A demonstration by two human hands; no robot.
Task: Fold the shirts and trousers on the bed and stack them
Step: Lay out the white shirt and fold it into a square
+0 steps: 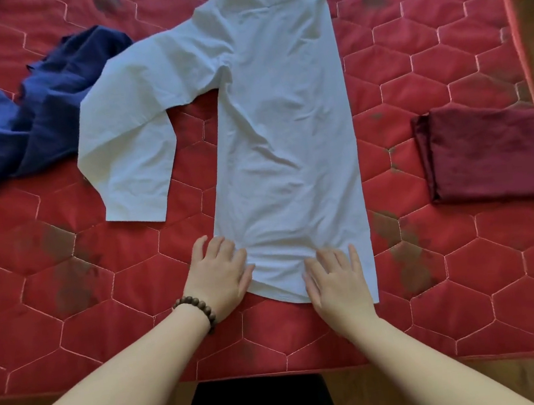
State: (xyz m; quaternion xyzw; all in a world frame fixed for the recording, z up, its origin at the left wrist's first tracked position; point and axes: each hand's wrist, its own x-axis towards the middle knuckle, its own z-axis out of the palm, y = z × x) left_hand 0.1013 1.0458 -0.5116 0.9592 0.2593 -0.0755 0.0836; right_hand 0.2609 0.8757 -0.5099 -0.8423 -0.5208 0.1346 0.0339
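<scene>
Navy garment (20, 122) left, maroon fold (497, 151) right.

White shirt (281, 128) flat on bed, folded lengthwise, one sleeve out to the left. Dark blue garment (20, 126) rumpled, unfolded, at left, partly under that sleeve. Maroon garment (497, 151) folded, well apart at right.
</scene>
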